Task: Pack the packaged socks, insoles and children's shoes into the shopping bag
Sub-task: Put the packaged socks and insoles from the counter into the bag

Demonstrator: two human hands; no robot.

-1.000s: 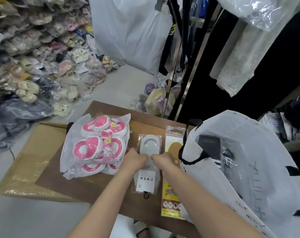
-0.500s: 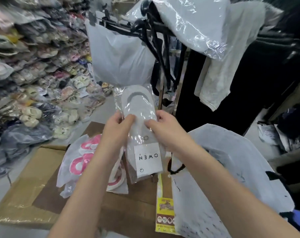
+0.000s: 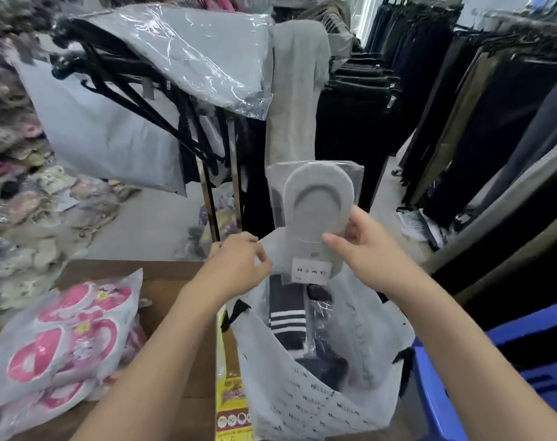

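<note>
Right hand [image 3: 363, 249] is pinching the sock pack [image 3: 315, 224] at its lower right edge, thumb across the front, fingers [image 3: 355, 224] curling behind; pack is standing upright, white label end down, its bottom edge hanging just over the bag [image 3: 334, 402] mouth; left hand [image 3: 239, 265] is gripping the bag's rim at 9 o'clock of the pack, fingers closed on the white plastic, holding the mouth open; inside the bag a dark striped sock pack [image 3: 286, 319] is lying under clear wrap, more dark items below it; bag is white with small printed text and black handles [image 3: 234, 313]; insole pack [image 3: 231, 399], yellow card, is lying flat on the table [image 3: 175, 291], touching the bag's left side, at 7 o'clock of the held pack; shoes [image 3: 64, 345], pink and white in clear plastic, are sitting at 8 o'clock on the table, well apart from the bag; blue crate [image 3: 509, 361] is showing at 4 o'clock beside the bag; hanging dark clothes [image 3: 462, 122] are filling 1 to 3 o'clock; grey garment [image 3: 296, 100] hanging at 12 o'clock behind the pack.
</note>
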